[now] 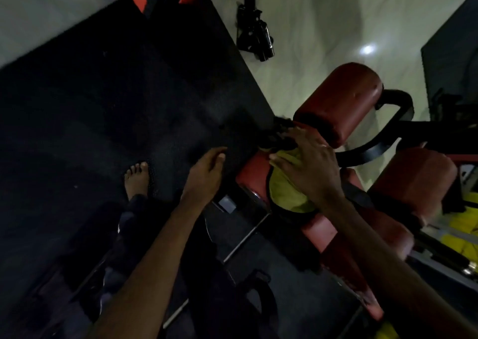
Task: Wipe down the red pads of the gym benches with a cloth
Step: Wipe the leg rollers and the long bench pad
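Note:
A yellow-green cloth (285, 191) lies on a red bench pad (252, 175) at centre right. My right hand (307, 165) presses flat on the cloth with spread, straight fingers. My left hand (207, 170) hangs in the air left of the pad, fingers relaxed, holding nothing. Two red roller pads flank my right hand: one (338, 100) beyond it and another (416, 181) to its right. A longer red pad (326, 232) runs under my right forearm toward the lower right.
Black rubber matting (116, 93) covers the floor on the left, where a bare foot (137, 181) stands. A black tripod-like object (256, 33) lies on the pale tiled floor (323, 23). Black frame tubes (395, 106) and yellow machine parts (463, 225) sit at right.

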